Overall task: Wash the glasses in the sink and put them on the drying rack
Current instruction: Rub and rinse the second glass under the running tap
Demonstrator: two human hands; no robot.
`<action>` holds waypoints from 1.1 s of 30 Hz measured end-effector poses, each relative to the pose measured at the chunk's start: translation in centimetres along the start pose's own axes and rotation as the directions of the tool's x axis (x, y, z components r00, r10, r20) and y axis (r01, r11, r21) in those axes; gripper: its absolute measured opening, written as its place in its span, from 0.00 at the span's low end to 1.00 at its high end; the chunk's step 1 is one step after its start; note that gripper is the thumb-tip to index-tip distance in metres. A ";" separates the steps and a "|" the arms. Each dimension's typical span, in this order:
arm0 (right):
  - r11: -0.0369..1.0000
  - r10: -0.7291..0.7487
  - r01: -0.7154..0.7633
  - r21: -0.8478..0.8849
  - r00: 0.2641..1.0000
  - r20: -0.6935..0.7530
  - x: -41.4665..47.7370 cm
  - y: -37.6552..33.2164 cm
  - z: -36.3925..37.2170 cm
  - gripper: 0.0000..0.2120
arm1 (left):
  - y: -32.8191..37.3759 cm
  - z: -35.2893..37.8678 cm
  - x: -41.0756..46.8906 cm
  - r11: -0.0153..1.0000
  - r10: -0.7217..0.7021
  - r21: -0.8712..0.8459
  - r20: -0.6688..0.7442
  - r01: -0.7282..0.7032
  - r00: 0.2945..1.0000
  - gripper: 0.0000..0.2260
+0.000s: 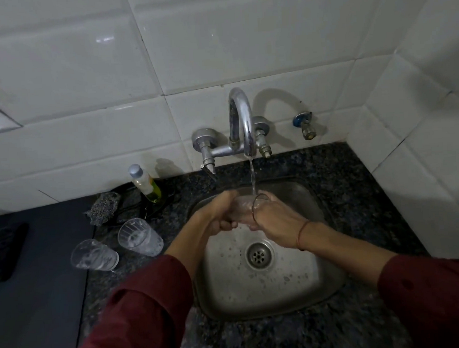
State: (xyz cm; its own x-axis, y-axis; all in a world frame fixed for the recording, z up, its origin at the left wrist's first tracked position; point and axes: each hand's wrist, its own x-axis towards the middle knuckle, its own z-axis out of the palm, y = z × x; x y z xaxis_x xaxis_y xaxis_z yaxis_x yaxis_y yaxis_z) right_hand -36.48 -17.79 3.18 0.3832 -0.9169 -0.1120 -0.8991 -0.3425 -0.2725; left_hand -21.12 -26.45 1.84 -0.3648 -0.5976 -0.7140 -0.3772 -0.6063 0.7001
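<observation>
A clear glass (245, 207) lies tilted on its side over the steel sink (318, 284), under the thin stream from the chrome tap (243, 124). My left hand (221, 214) grips its base end. My right hand (272, 217) holds the rim end, and water falls at the rim. Two more clear glasses (139, 237) (93, 256) stand wet on the dark granite counter (352, 182) to the left of the sink. No drying rack is in view.
A soap bottle (145, 183) with yellow liquid and a grey scrubber (103, 208) sit at the back left by the tiled wall. A dark flat object (2, 255) lies at the far left. A small valve (306, 126) sticks out of the wall on the right.
</observation>
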 end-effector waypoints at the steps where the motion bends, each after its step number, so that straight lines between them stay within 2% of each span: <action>1: 0.999 -0.030 0.031 0.026 0.999 -0.033 0.1 0.2 -0.1 0.17 | 0.0 0.3 -0.1 0.998 0.043 -0.038 -0.011 -0.043 0.999 0.17; 2: 0.989 -0.037 0.049 0.140 0.995 -0.088 0.0 0.0 -0.7 0.14 | -0.1 0.9 -0.4 0.982 0.151 -0.111 -0.053 -0.156 0.987 0.16; 3: 0.899 0.045 0.014 0.438 0.991 -0.123 0.1 -0.1 -1.1 0.11 | -0.2 1.8 -0.8 0.937 0.278 -0.179 -0.130 -0.299 0.952 0.15; 4: 0.632 0.174 -0.062 0.772 0.983 -0.063 0.2 -0.8 -2.1 0.10 | -0.4 2.6 -1.2 0.872 0.398 -0.211 -0.221 -0.442 0.890 0.14; 5: 0.313 0.249 -0.089 0.946 0.969 0.009 0.5 -1.4 -2.6 0.11 | -0.7 3.1 -1.3 0.807 0.493 -0.184 -0.311 -0.561 0.812 0.13; 6: 0.051 0.293 -0.103 0.993 0.952 0.084 0.8 -1.7 -2.8 0.13 | -0.8 3.2 -1.1 0.758 0.563 -0.137 -0.357 -0.638 0.746 0.13; 7: -0.095 0.338 -0.084 0.992 0.934 0.112 1.0 -1.6 -2.6 0.13 | -0.7 3.1 -0.9 0.732 0.615 -0.081 -0.350 -0.677 0.707 0.13; 8: -0.142 0.360 -0.075 0.987 0.925 0.122 1.1 -1.9 -2.3 0.14 | -0.4 2.9 -0.8 0.718 0.650 -0.031 -0.326 -0.695 0.687 0.13; 9: -0.042 0.379 -0.079 0.996 0.921 0.089 1.1 -2.0 -2.0 0.15 | -0.1 2.6 -0.7 0.722 0.658 -0.003 -0.303 -0.692 0.689 0.13; 10: 0.221 0.369 -0.074 0.973 0.929 -0.013 0.8 -1.9 -1.8 0.14 | 0.3 2.1 -0.6 0.774 0.604 -0.014 -0.284 -0.633 0.745 0.14; 11: 0.607 0.256 -0.044 0.793 0.956 -0.143 0.5 -1.7 -1.3 0.12 | 0.7 1.8 -0.6 0.855 0.488 -0.057 -0.244 -0.515 0.838 0.14; 12: 0.860 0.112 -0.001 0.510 0.976 -0.187 0.4 -1.5 -1.0 0.09 | 0.9 1.2 -0.3 0.940 0.320 -0.059 -0.183 -0.336 0.929 0.15; 13: 0.968 0.017 0.029 0.251 0.984 -0.180 0.4 -1.1 -0.6 0.08 | 1.0 0.6 -0.1 0.990 0.143 -0.003 -0.113 -0.144 0.983 0.16; 14: 0.987 0.007 0.019 0.162 0.987 -0.160 0.2 -1.0 -0.8 0.09 | 1.0 0.1 0.1 0.997 0.017 0.080 -0.067 -0.012 0.998 0.17; 15: 0.992 0.010 0.011 0.123 0.985 -0.170 0.3 -0.9 -0.7 0.09 | 0.9 0.0 0.1 0.991 -0.022 0.127 -0.054 0.029 0.998 0.17; 16: 0.991 0.037 -0.011 0.135 0.980 -0.197 0.2 -1.0 -0.5 0.10 | 0.9 0.2 0.0 0.995 0.004 0.099 -0.057 0.002 0.998 0.17; 17: 0.979 0.097 -0.056 0.195 0.973 -0.209 0.3 -1.2 -0.3 0.10 | 0.8 0.9 -0.4 0.996 0.089 0.016 -0.092 -0.088 0.992 0.17; 18: 0.921 0.209 -0.119 0.372 0.955 -0.211 0.4 -1.3 0.0 0.12 | 0.5 1.8 -0.9 0.972 0.208 -0.078 -0.160 -0.223 0.965 0.16; 19: 0.712 0.369 -0.183 0.677 0.919 -0.140 0.5 -1.7 -0.1 0.13 | 0.2 2.7 -1.3 0.915 0.348 -0.114 -0.262 -0.387 0.900 0.15; 20: 0.363 0.464 -0.185 0.913 0.886 -0.005 0.6 -2.0 -0.3 0.15 | -0.3 3.4 -1.4 0.845 0.466 -0.092 -0.361 -0.528 0.808 0.15; 21: 0.067 0.480 -0.148 0.987 0.872 0.099 0.5 -2.0 -0.6 0.18 | -0.6 3.8 -1.5 0.783 0.558 -0.024 -0.415 -0.622 0.719 0.14; 22: -0.071 0.479 -0.110 0.991 0.868 0.131 0.5 -1.5 -0.6 0.20 | -0.8 3.8 -1.2 0.735 0.626 0.035 -0.418 -0.677 0.659 0.14; 23: -0.102 0.457 -0.112 0.988 0.877 0.146 0.3 -1.2 -0.7 0.20 | -0.9 3.7 -1.0 0.708 0.668 0.073 -0.392 -0.703 0.632 0.14; 26: -0.031 0.408 -0.127 0.991 0.904 0.129 0.0 -1.1 -1.5 0.13 | -0.9 3.6 -1.4 0.709 0.678 0.055 -0.326 -0.703 0.659 0.14; 27: -0.062 0.431 -0.136 0.989 0.890 0.149 0.2 -1.2 -1.7 0.11 | -1.0 3.8 -1.6 0.701 0.687 0.048 -0.317 -0.712 0.654 0.14; 29: -0.258 0.512 -0.089 0.962 0.831 0.215 0.6 -1.2 -1.7 0.12 | -1.3 4.3 -1.4 0.686 0.700 0.073 -0.337 -0.724 0.630 0.12; 30: -0.324 0.545 -0.060 0.944 0.804 0.238 0.9 -1.3 -1.8 0.12 | -1.3 4.5 -1.3 0.690 0.693 0.066 -0.346 -0.721 0.632 0.12; 31: -0.286 0.572 -0.060 0.956 0.790 0.221 0.9 -1.4 -1.8 0.12 | -1.1 4.6 -1.2 0.723 0.656 0.032 -0.345 -0.690 0.671 0.12; 32: -0.150 0.584 -0.081 0.985 0.797 0.154 0.9 -1.7 -1.7 0.10 | -0.8 4.3 -0.8 0.781 0.582 -0.029 -0.331 -0.624 0.743 0.13; 33: 0.139 0.559 -0.111 0.984 0.829 0.015 0.8 -1.7 -1.4 0.09 | -0.5 3.8 -0.5 0.852 0.467 -0.103 -0.294 -0.514 0.834 0.14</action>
State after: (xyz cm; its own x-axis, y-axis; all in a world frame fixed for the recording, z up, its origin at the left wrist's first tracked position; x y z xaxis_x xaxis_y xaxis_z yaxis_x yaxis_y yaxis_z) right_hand -34.91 -18.24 4.88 -0.1813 -0.9487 -0.2590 0.0410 0.2558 -0.9659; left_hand -24.00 -23.91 1.83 -0.2297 -0.9359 -0.2669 -0.0464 -0.2634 0.9636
